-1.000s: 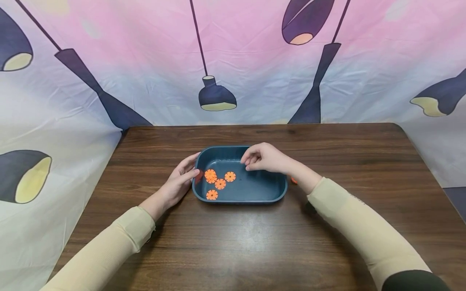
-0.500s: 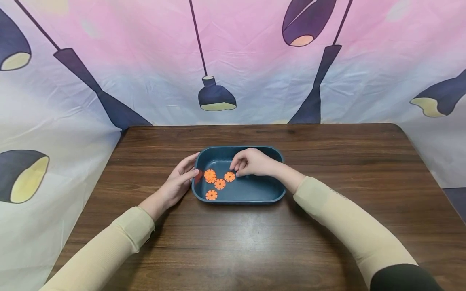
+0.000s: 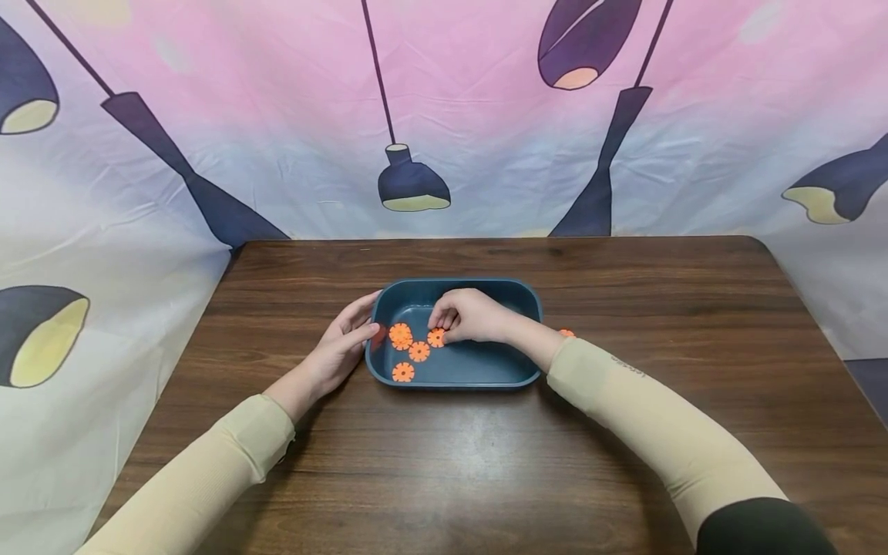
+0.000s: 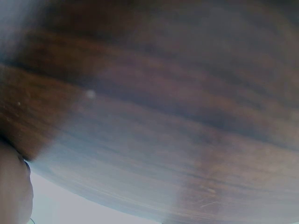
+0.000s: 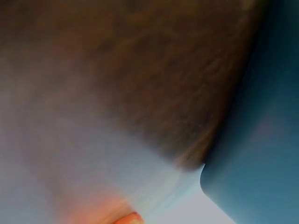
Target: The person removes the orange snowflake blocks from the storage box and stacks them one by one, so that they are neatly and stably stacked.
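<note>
A dark blue plastic tray (image 3: 479, 383) stands on the table with several orange notched discs (image 3: 403, 372) lying toward its left end. My left hand (image 3: 338, 348) grips the tray's left end, the thumb over the rim and the other fingers along the outside. Reaching into the tray, my right hand (image 3: 475, 316) has its thumb and forefinger at the edges of the rightmost orange disc (image 3: 435, 338) and pinches it against the tray floor. That disc is partly covered by the fingertips. The left wrist view gives only blurred table and a bit of hand (image 4: 14, 186).
Just right of the tray, another orange piece (image 3: 566, 333) peeks out from behind the right forearm. In the right wrist view the tray's outer wall (image 5: 261, 140) fills the right side. A patterned cloth (image 3: 312, 116) hangs behind the brown wooden table (image 3: 444, 462).
My right hand has moved left and down inside the tray, from above its right half onto the rightmost disc. The left hand and the tray have stayed put.
</note>
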The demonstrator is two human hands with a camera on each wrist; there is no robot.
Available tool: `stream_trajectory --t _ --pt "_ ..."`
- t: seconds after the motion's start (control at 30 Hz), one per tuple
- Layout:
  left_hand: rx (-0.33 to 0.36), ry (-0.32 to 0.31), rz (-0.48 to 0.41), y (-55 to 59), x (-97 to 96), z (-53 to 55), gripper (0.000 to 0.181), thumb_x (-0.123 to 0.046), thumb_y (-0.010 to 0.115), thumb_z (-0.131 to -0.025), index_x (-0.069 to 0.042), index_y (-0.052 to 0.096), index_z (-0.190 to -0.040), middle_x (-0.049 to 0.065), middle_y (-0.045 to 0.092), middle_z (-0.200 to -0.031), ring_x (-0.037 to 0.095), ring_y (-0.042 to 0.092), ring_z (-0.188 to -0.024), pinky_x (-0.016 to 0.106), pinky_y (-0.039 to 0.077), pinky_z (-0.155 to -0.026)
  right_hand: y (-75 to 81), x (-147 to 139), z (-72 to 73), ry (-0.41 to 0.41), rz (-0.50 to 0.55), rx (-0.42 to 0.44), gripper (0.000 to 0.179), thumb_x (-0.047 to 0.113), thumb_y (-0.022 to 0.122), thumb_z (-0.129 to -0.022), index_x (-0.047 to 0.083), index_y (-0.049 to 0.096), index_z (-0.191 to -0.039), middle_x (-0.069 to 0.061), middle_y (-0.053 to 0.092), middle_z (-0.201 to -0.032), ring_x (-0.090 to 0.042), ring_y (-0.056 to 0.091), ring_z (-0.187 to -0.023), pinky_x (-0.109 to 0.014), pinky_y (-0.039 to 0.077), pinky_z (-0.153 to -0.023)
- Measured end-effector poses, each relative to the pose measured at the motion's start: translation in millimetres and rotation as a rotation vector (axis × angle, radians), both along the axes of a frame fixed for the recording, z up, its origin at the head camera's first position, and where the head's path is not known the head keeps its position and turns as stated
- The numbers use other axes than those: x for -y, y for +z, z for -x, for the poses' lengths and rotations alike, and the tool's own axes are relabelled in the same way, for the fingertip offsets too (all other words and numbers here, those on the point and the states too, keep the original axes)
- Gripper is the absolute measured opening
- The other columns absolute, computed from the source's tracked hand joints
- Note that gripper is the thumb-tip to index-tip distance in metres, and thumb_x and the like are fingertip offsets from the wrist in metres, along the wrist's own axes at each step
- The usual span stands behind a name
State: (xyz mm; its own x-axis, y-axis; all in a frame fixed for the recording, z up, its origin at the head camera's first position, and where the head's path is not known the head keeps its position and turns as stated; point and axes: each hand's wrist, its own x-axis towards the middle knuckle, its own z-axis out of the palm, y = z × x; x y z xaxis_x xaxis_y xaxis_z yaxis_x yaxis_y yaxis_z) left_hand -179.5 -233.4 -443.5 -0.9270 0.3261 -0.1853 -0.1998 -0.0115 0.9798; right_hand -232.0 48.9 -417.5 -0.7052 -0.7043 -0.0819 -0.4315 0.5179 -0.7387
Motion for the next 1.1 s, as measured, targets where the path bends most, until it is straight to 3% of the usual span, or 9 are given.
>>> stream_trajectory --t 0.37,0.57,0.7,0.9,1.1 --pt "-0.010 0.005 0.006 -2.0 0.2 -1.1 0.060 -0.011 0.050 -0.110 -0.017 0.032 -0.167 0.009 0.034 -0.172 0.005 0.046 -0.141 0.019 0.044 -0.109 -1.8 4.1 -6.0 0.025 -0.095 -0.110 0.025 0.005 0.084 -0.091 0.008 0.078 -0.114 -0.008 0.068 -0.110 -0.016 0.066 -0.099 -0.025 0.057 -0.089" --pt "-0.036 0.006 -0.021 -4.5 -0.2 -0.3 0.060 -0.007 0.049 -0.109 -0.014 0.033 -0.166 0.000 0.044 -0.163 0.003 0.050 -0.138 0.020 0.047 -0.108 -1.7 5.0 -7.3 0.037 -0.126 -0.131 0.028 0.008 0.084 -0.091 0.008 0.077 -0.118 -0.007 0.068 -0.111 -0.016 0.065 -0.099 -0.026 0.056 -0.090" --pt "-0.035 0.007 -0.022 -5.9 -0.3 0.6 0.060 -0.008 0.051 -0.109 -0.014 0.033 -0.166 -0.001 0.045 -0.162 0.002 0.051 -0.138 0.019 0.048 -0.107 -1.6 5.6 -7.7 0.041 -0.146 -0.139 0.028 0.010 0.084 -0.092 0.008 0.076 -0.119 -0.007 0.067 -0.109 -0.015 0.064 -0.097 -0.025 0.055 -0.089" --pt "-0.022 0.010 -0.010 -5.0 -0.3 1.3 0.060 -0.008 0.050 -0.110 -0.015 0.033 -0.166 0.005 0.040 -0.167 0.003 0.051 -0.138 0.019 0.049 -0.106 -0.6 5.8 -8.3 0.032 -0.143 -0.140 0.023 0.011 0.086 -0.090 0.010 0.075 -0.110 -0.005 0.066 -0.105 -0.015 0.061 -0.094 -0.025 0.053 -0.086" --pt "-0.025 0.003 -0.015 -4.3 1.0 1.0 0.060 -0.010 0.050 -0.110 -0.016 0.033 -0.166 0.002 0.043 -0.164 0.004 0.051 -0.137 0.020 0.048 -0.107 0.4 0.5 -8.0 0.021 -0.105 -0.149 0.017 0.009 0.086 -0.089 0.012 0.074 -0.101 -0.004 0.067 -0.099 -0.013 0.061 -0.089 -0.024 0.053 -0.081"
